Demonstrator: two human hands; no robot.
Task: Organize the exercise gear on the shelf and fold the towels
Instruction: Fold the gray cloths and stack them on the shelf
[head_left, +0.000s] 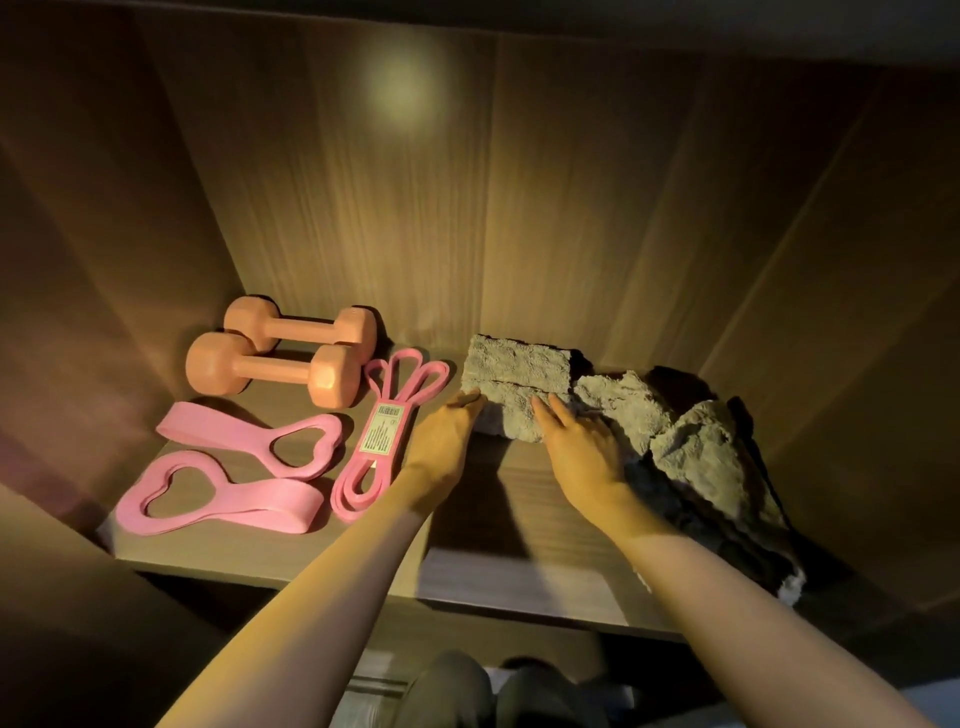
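Here, we noted the folded towel (514, 374) at the back of the shelf (519, 530), right of centre, close to the rear wall. Its long axis ran left to right, roughly along that wall, with a fold line across its top in the same direction.

The left hand (441, 441) touched the towel's near left corner with fingers nearly straight. The right hand (582, 452) lay flat on its near right part, fingers extended. Neither hand pinched or curled round the cloth, as far as we could see.

Just right of it, and touching it, lay a crumpled towel heap (696, 452), spreading toward the front edge and hanging slightly over it.

On the left side:
- Two orange dumbbells (275, 369) lay side by side at the back, axes parallel and left to right.
- A long pink loop band (384, 441) with a paper label ran front to back, its looped ends toward the wall, beside the left hand.
- Two flat pink bands (260, 506) lay near the front, one heart-shaped opening at the right end, the other at the left.
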